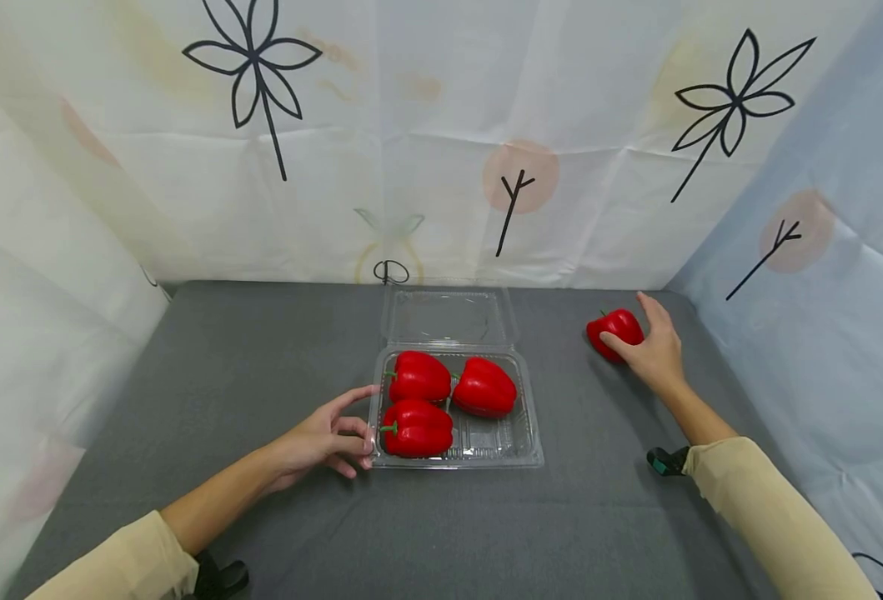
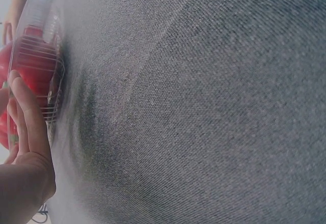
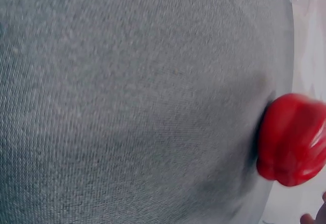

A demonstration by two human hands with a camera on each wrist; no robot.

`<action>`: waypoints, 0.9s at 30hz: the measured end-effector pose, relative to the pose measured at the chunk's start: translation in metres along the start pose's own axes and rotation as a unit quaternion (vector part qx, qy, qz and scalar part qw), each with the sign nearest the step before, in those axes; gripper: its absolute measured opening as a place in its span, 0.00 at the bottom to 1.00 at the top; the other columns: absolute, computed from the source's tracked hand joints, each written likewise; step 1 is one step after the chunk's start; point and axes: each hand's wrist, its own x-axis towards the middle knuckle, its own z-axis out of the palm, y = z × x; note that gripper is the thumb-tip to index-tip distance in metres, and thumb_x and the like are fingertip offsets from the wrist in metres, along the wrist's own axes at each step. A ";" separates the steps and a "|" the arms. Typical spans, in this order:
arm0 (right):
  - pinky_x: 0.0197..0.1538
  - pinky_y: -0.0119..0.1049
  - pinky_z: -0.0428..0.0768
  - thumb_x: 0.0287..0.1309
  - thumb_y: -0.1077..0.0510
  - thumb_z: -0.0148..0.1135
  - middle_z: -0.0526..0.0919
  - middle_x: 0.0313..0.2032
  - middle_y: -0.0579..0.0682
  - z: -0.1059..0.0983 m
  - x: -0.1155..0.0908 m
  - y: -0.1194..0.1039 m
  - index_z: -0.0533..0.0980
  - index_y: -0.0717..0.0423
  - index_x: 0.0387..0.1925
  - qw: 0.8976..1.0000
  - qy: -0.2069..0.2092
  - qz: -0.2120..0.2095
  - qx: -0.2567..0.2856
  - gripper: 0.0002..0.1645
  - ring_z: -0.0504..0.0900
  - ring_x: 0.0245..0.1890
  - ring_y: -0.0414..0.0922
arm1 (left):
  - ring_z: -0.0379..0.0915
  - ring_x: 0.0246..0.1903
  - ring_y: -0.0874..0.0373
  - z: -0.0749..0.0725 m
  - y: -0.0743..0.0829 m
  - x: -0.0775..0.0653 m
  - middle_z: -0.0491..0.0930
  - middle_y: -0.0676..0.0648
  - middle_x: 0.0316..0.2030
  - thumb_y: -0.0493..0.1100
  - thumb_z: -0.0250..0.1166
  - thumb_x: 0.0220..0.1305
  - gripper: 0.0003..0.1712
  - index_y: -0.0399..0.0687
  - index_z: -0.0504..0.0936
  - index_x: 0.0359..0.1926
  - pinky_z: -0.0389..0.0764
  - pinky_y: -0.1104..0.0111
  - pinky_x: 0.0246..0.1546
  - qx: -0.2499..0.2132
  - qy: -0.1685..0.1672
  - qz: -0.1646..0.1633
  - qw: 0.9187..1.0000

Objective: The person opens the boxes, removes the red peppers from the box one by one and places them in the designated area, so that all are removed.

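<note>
A clear plastic clamshell container (image 1: 489, 437) stands on the grey cloth with its lid (image 1: 449, 317) folded back. Inside it lie three red bell peppers, two at the left (image 1: 420, 377) (image 1: 420, 433) and one at the right (image 1: 484, 388). My left hand (image 1: 328, 442) rests its fingertips at the container's left rim, the fingers fairly straight along the wall in the left wrist view. Far to the right, a fourth bell pepper (image 1: 621, 325) sits on the cloth. Over it reaches my right hand (image 1: 654, 350), thumb and fingers spread wide; the right wrist view shows fingertips (image 3: 321, 216) apart from this pepper (image 3: 293, 140).
The grey cloth (image 1: 261, 358) covers the table. Printed fabric (image 1: 426, 167) hangs behind it and along both sides. A black band with a small device (image 1: 666, 461) is on the right wrist, another dark device (image 1: 219, 577) at the left.
</note>
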 end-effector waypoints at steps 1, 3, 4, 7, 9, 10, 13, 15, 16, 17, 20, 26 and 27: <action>0.59 0.73 0.65 0.57 0.53 0.70 0.54 0.74 0.63 0.000 0.000 -0.003 0.53 0.55 0.77 1.000 0.000 -0.003 0.000 0.52 0.55 0.71 0.65 | 0.83 0.34 0.50 0.000 0.000 0.000 0.80 0.45 0.35 0.34 0.65 0.65 0.48 0.54 0.48 0.78 0.84 0.61 0.34 -0.001 0.000 0.000 1.000; 0.58 0.73 0.65 0.56 0.52 0.70 0.52 0.75 0.62 0.000 -0.001 -0.010 0.51 0.53 0.77 1.000 -0.003 -0.008 -0.001 0.54 0.54 0.71 0.66 | 0.83 0.34 0.50 0.000 0.000 0.000 0.80 0.46 0.34 0.34 0.65 0.65 0.48 0.54 0.48 0.78 0.84 0.61 0.34 -0.001 -0.001 0.000 1.000; 0.58 0.73 0.65 0.56 0.52 0.70 0.52 0.76 0.61 0.001 -0.002 -0.014 0.51 0.52 0.78 1.000 -0.005 -0.014 0.001 0.54 0.55 0.71 0.66 | 0.83 0.34 0.50 0.000 0.000 -0.001 0.80 0.46 0.34 0.34 0.65 0.65 0.48 0.54 0.48 0.78 0.84 0.61 0.34 -0.002 -0.002 -0.001 1.000; 0.56 0.71 0.69 0.57 0.52 0.71 0.51 0.76 0.59 0.003 -0.003 -0.026 0.50 0.50 0.78 0.999 -0.021 -0.041 0.014 0.55 0.56 0.71 0.66 | 0.83 0.34 0.50 0.000 0.000 -0.001 0.80 0.46 0.34 0.34 0.64 0.65 0.48 0.54 0.48 0.78 0.84 0.61 0.34 -0.003 -0.002 -0.002 1.000; 0.56 0.70 0.70 0.57 0.53 0.71 0.50 0.77 0.58 0.006 -0.003 -0.034 0.50 0.50 0.78 0.997 -0.035 -0.066 0.027 0.55 0.56 0.71 0.65 | 0.83 0.34 0.50 0.000 0.000 -0.001 0.80 0.46 0.34 0.34 0.64 0.65 0.48 0.54 0.48 0.78 0.84 0.61 0.34 -0.003 -0.001 -0.003 1.000; 0.57 0.70 0.69 0.56 0.53 0.71 0.49 0.77 0.58 0.007 -0.004 -0.038 0.50 0.49 0.78 0.995 -0.045 -0.078 0.035 0.55 0.55 0.72 0.64 | 0.83 0.34 0.51 0.000 0.000 -0.001 0.80 0.46 0.34 0.34 0.64 0.65 0.48 0.54 0.48 0.78 0.84 0.61 0.34 -0.003 -0.001 -0.003 1.000; 0.63 0.70 0.61 0.55 0.54 0.73 0.48 0.77 0.56 0.011 -0.005 -0.049 0.49 0.48 0.79 0.989 -0.078 -0.108 0.061 0.57 0.51 0.75 0.61 | 0.83 0.34 0.50 0.000 0.000 -0.001 0.80 0.45 0.35 0.34 0.65 0.65 0.48 0.54 0.48 0.78 0.84 0.61 0.34 -0.001 0.001 -0.004 1.000; 0.66 0.70 0.56 0.54 0.54 0.74 0.48 0.78 0.55 0.013 -0.007 -0.056 0.49 0.46 0.79 0.984 -0.104 -0.122 0.073 0.58 0.48 0.76 0.58 | 0.83 0.34 0.50 0.000 0.001 -0.001 0.80 0.45 0.35 0.35 0.65 0.65 0.48 0.54 0.48 0.78 0.84 0.61 0.34 0.001 0.002 -0.004 1.000; 0.66 0.70 0.55 0.54 0.54 0.74 0.48 0.78 0.55 0.015 -0.008 -0.060 0.49 0.46 0.79 0.982 -0.116 -0.129 0.080 0.59 0.48 0.76 0.57 | 0.83 0.34 0.50 0.001 0.001 -0.001 0.80 0.45 0.35 0.35 0.65 0.65 0.48 0.54 0.48 0.78 0.84 0.61 0.34 0.002 0.002 -0.004 1.000; 0.67 0.69 0.54 0.54 0.54 0.74 0.48 0.77 0.55 0.016 -0.009 -0.064 0.49 0.46 0.79 0.979 -0.129 -0.135 0.084 0.59 0.48 0.76 0.56 | 0.83 0.34 0.50 0.001 0.001 -0.001 0.80 0.45 0.35 0.35 0.65 0.65 0.48 0.54 0.48 0.78 0.84 0.61 0.34 0.002 0.002 -0.003 1.000; 0.67 0.68 0.57 0.54 0.53 0.75 0.51 0.77 0.55 0.021 -0.013 -0.076 0.51 0.48 0.78 0.970 -0.166 -0.158 0.081 0.58 0.51 0.76 0.56 | 0.83 0.34 0.50 0.001 0.001 -0.002 0.80 0.45 0.35 0.35 0.65 0.65 0.48 0.54 0.48 0.78 0.84 0.61 0.34 0.003 0.003 -0.003 1.000; 0.67 0.63 0.62 0.51 0.53 0.77 0.56 0.75 0.56 0.028 -0.025 -0.095 0.54 0.52 0.77 0.946 -0.239 -0.203 0.086 0.58 0.58 0.73 0.57 | 0.83 0.34 0.50 0.001 0.001 -0.002 0.80 0.45 0.36 0.35 0.65 0.65 0.48 0.54 0.48 0.78 0.84 0.61 0.34 0.004 0.004 0.000 1.000; 0.66 0.63 0.63 0.50 0.53 0.77 0.58 0.75 0.56 0.029 -0.027 -0.098 0.54 0.52 0.77 0.942 -0.249 -0.209 0.087 0.58 0.59 0.73 0.58 | 0.83 0.34 0.50 0.001 0.001 -0.002 0.80 0.45 0.36 0.35 0.65 0.65 0.48 0.55 0.48 0.78 0.84 0.61 0.35 0.004 0.003 0.001 1.000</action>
